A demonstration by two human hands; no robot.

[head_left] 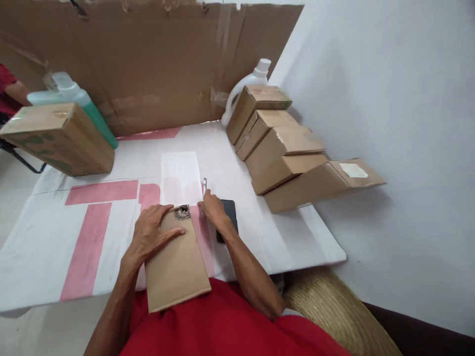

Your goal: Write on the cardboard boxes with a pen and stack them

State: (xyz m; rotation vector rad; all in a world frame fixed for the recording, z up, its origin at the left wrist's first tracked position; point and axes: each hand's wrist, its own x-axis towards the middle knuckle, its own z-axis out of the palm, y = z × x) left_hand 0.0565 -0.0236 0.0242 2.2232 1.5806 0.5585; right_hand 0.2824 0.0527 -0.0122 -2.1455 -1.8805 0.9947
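Note:
A flat brown cardboard piece [178, 272] lies tilted at the table's front edge, its lower end against my red clothing. Near its top edge is a dark, scribbled round mark [182, 212] with a black spot in the middle. My left hand [154, 230] rests across the upper left of the cardboard, thumb and forefinger spread on either side of that mark. Just right of the cardboard, my right hand [212, 210] is closed round a slim, silvery pen-like tool [205, 185] that points up and away. Partly beneath my right wrist lies a dark flat phone-like object [230, 212].
A white sheet [180, 170] lies ahead on the pink-and-white tablecloth [33, 247]. Several cardboard boxes [300, 143] lean in a row at right, before a white jug [245, 84]. At left stand a box [74, 143] and a green bottle [94, 116]. A cardboard panel [148, 64] closes the back.

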